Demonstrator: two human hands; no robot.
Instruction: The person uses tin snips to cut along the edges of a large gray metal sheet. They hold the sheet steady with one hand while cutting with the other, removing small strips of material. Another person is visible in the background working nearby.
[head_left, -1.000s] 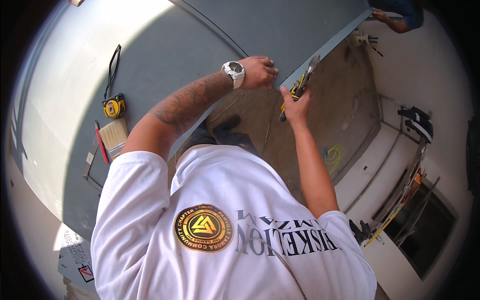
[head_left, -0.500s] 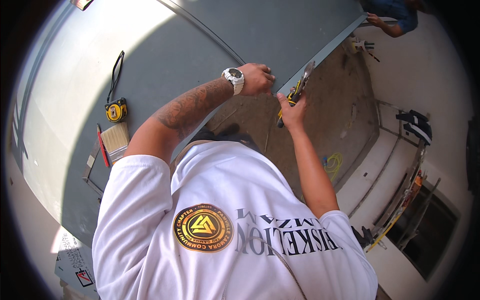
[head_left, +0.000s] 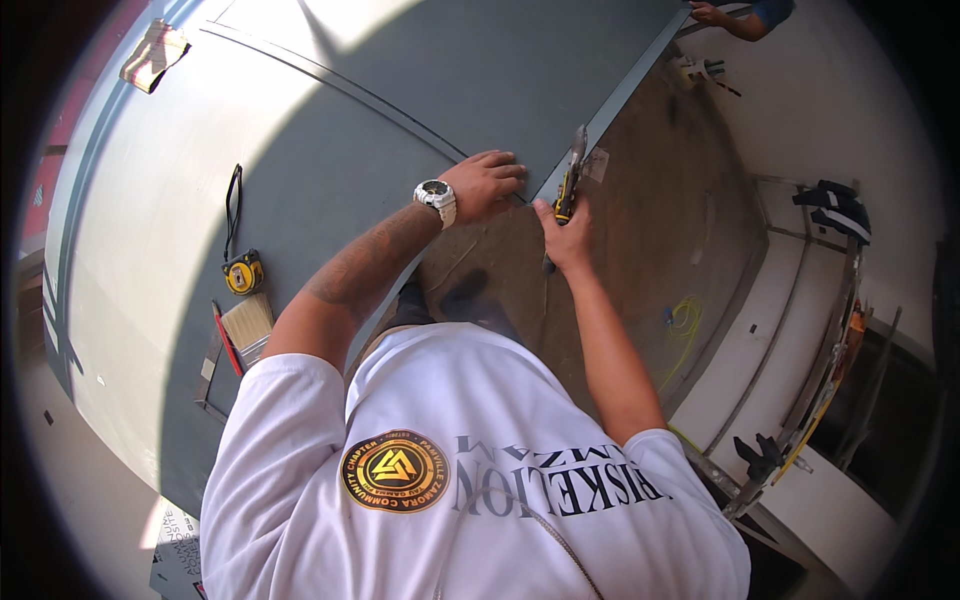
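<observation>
My left hand, a white watch on its wrist, lies on the dark grey panel near its near corner, fingers stretched out; its thumb is hard to see. Just to its right, my right hand is closed round tin snips with yellow and black handles. The snips point away from me, and their metal jaws are by the panel's right-hand edge strip. I cannot tell whether the jaws touch the strip.
On the panel at left lie a yellow tape measure, a paintbrush, a red pencil-like tool and a metal square. Another person's hand is at the panel's far right corner. A yellow-green cord lies on the floor.
The view has shifted, showing more of the panel's far left. My right hand has turned the snips more upright along the edge. My left hand stays on the panel.
</observation>
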